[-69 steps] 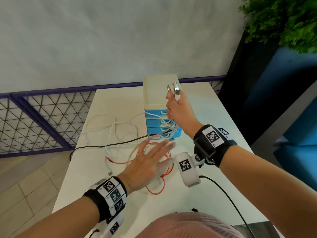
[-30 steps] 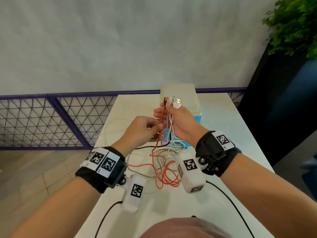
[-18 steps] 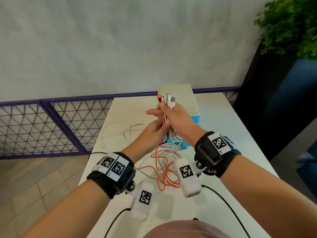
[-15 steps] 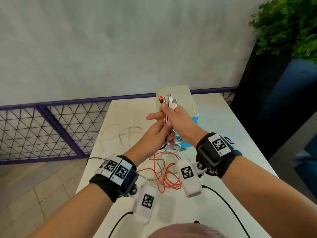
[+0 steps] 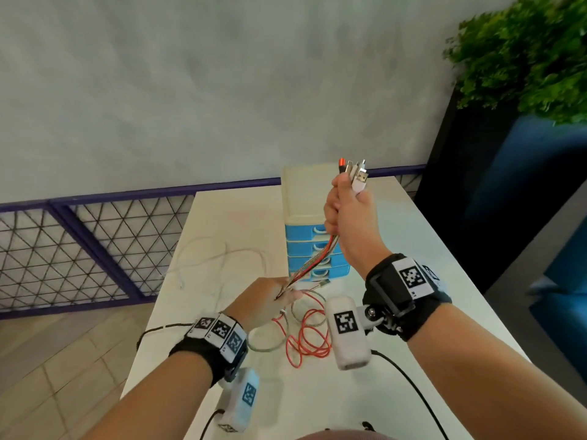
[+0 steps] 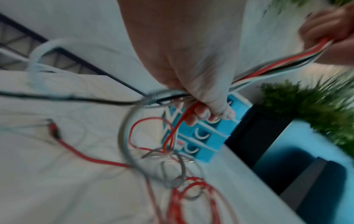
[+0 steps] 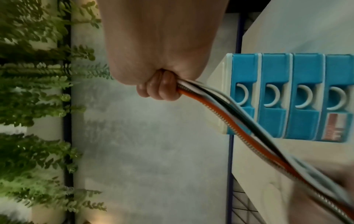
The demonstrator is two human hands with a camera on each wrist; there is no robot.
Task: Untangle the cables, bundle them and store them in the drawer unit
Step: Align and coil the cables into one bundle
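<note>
Cable bundle held taut between both hands.
Right hand grips plug ends of cables, frame centre; left hand fingers closed around them lower down.

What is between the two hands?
A taut stretch of bundled cables, red, white, black and silver-braided, runs from the raised right hand down to the left hand, clearest in head view.

Cables: red, white, black and metal-braided strands gathered in one taut bundle, running diagonally in front of drawer unit. Connector ends fanned upward above unit's top edge. Loose red and braided loops coiled on bench just in front of unit; thin white cable sprawled left of unit. Drawer unit: cream body, four blue drawers, all closed, upright.
</note>
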